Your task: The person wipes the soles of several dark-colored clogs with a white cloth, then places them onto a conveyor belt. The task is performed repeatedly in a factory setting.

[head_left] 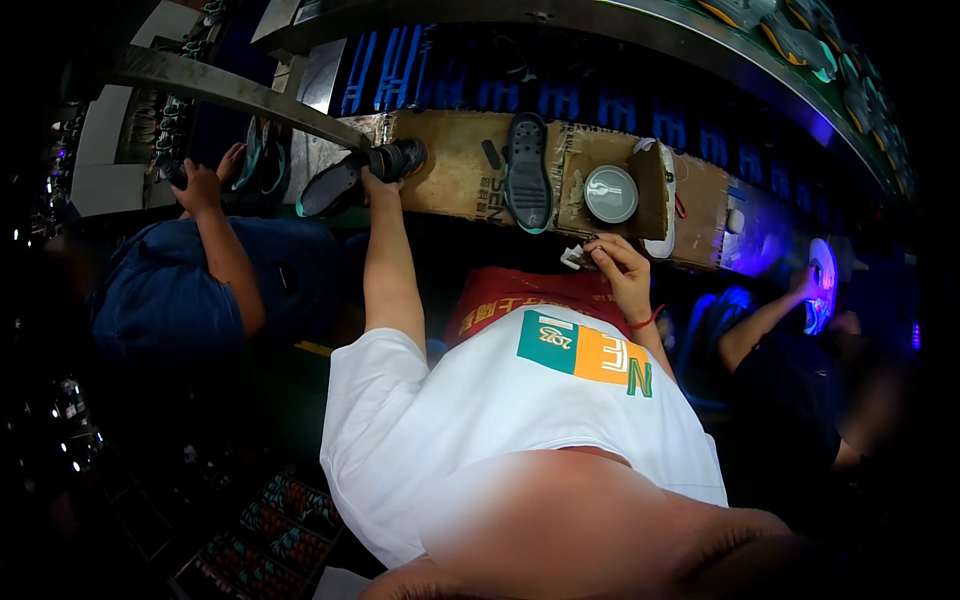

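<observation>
My left hand (pixel 380 186) is closed at the heel end of a dark shoe (pixel 398 158), at the left of the cardboard-covered bench. A dark grey sole (pixel 330 188) with a teal edge lies against that shoe; whether they are joined I cannot tell. In front of my belly, my right hand (pixel 622 268) pinches thumb and fingers together around something too small to make out. Beside those fingertips is a small crumpled white piece (pixel 574 257). Between my hands, another dark grey sole (pixel 528 172) lies lengthwise on the cardboard (pixel 450 150).
A round tin (pixel 610 193) stands in an open cardboard box (pixel 655 175) right of the sole. Over the far side runs a metal rack (pixel 640 30) bearing shoes. Co-workers sit on both sides: one at left in blue (pixel 230 280), one at right holding a glowing sole (pixel 820 285).
</observation>
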The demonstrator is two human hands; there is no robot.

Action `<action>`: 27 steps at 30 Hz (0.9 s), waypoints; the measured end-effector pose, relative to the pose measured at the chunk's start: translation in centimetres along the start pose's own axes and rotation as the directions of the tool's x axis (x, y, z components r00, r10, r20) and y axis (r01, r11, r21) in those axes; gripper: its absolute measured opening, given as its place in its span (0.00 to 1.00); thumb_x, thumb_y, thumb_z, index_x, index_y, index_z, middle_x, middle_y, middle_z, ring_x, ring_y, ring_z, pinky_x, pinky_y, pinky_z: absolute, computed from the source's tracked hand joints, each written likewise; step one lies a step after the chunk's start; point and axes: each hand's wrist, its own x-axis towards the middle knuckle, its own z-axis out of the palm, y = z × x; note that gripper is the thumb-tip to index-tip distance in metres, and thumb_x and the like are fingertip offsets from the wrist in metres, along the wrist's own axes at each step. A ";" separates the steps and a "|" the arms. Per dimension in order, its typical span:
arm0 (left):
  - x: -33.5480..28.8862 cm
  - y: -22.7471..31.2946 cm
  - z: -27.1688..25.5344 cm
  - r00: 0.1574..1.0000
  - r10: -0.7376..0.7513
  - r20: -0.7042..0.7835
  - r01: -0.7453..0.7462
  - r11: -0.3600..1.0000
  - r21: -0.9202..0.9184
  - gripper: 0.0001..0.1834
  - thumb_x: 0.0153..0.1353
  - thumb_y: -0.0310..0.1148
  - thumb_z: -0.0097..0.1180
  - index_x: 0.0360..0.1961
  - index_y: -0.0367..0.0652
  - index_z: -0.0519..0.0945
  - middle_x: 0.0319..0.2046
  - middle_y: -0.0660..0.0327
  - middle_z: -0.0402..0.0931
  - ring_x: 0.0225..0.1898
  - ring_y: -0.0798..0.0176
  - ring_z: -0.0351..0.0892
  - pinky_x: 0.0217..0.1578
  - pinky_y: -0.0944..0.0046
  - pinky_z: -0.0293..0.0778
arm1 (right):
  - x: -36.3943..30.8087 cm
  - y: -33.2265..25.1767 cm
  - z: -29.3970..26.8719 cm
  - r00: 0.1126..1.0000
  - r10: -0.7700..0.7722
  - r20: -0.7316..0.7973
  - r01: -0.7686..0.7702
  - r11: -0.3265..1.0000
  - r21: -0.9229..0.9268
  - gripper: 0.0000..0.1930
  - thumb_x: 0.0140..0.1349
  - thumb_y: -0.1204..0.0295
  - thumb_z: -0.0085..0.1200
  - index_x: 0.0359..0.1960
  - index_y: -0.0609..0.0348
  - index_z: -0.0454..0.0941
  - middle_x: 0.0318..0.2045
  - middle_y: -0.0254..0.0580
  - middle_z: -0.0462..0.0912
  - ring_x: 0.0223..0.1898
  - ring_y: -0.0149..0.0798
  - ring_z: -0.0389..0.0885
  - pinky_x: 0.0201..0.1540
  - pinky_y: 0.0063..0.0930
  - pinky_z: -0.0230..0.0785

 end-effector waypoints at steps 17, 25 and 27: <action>-8.1 -11.1 12.6 0.999 0.044 -0.007 -0.045 0.982 -0.184 0.49 0.61 0.36 0.55 0.68 0.54 0.29 0.67 0.51 0.44 0.59 0.45 0.61 0.53 0.46 0.70 | 0.1 1.6 -0.3 0.995 -0.099 -0.017 0.097 0.992 -0.083 0.07 0.61 0.75 0.54 0.37 0.63 0.82 0.37 0.33 0.78 0.24 0.20 0.69 0.23 0.12 0.58; -8.7 -11.8 12.6 0.990 -0.055 0.133 0.057 0.998 -0.011 0.36 0.59 0.46 0.57 0.64 0.45 0.57 0.61 0.52 0.57 0.53 0.48 0.66 0.47 0.57 0.72 | -0.1 2.4 -1.2 0.998 -0.051 -0.028 0.048 0.995 -0.089 0.07 0.61 0.74 0.54 0.37 0.62 0.82 0.36 0.33 0.78 0.25 0.20 0.69 0.23 0.12 0.58; -9.1 -10.7 9.3 0.991 0.028 0.127 -0.051 0.982 0.184 0.35 0.56 0.46 0.60 0.61 0.45 0.61 0.58 0.52 0.60 0.51 0.49 0.65 0.46 0.56 0.70 | 0.1 2.2 -1.0 0.999 -0.037 -0.028 0.034 0.995 -0.090 0.07 0.61 0.74 0.54 0.37 0.63 0.82 0.36 0.33 0.79 0.26 0.21 0.70 0.24 0.13 0.59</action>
